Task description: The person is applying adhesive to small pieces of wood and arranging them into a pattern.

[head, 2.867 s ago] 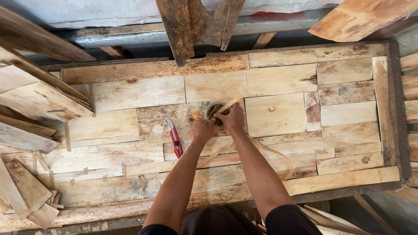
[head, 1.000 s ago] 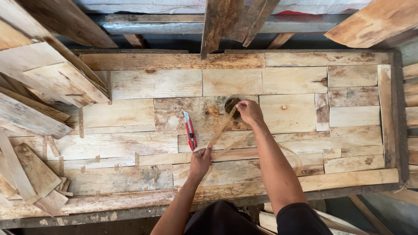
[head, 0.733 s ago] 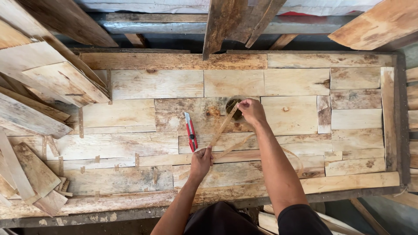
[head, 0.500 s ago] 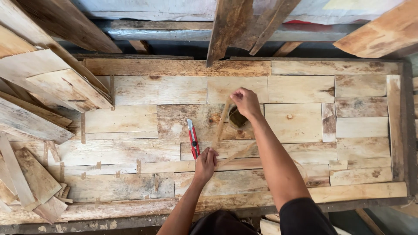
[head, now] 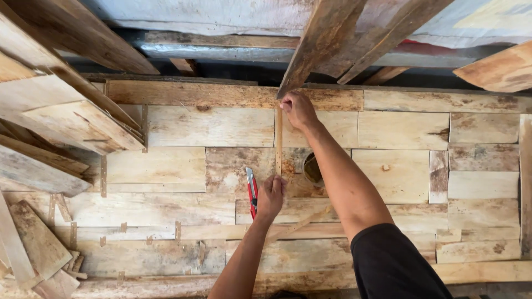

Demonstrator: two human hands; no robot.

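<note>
Spreading across almost the whole view is a large patchwork panel of pale and brown-stained veneer sheets (head: 210, 127), pieced together from rectangular sections and edged by a darker wooden frame. Stacks of loose rough wooden boards (head: 50, 111) crowd the panel from nine to eleven o'clock, and two weathered brown planks (head: 332, 44) slant down from twelve o'clock toward the panel's upper edge. A grey metal beam (head: 221, 52) runs behind them along the top.

Near the panel's centre, a narrow strip of light veneer (head: 279, 141) lies straight up the surface, pointing from six toward twelve o'clock along a seam between sheets. The right hand (head: 298, 109) is at the strip's far end, at twelve o'clock from centre, fingers curled and pressing its tip down against the panel. The left hand (head: 271, 195) sits at the strip's near end, at six o'clock from the other hand, fingers bent and pinching that end against the wood.

At three o'clock from the left hand, just beside the strip, a dark round knot hole (head: 312, 169) shows, partly hidden by the right forearm. Touching the left hand at its nine o'clock side lies a red utility knife (head: 252, 191), flat on the panel.
</note>
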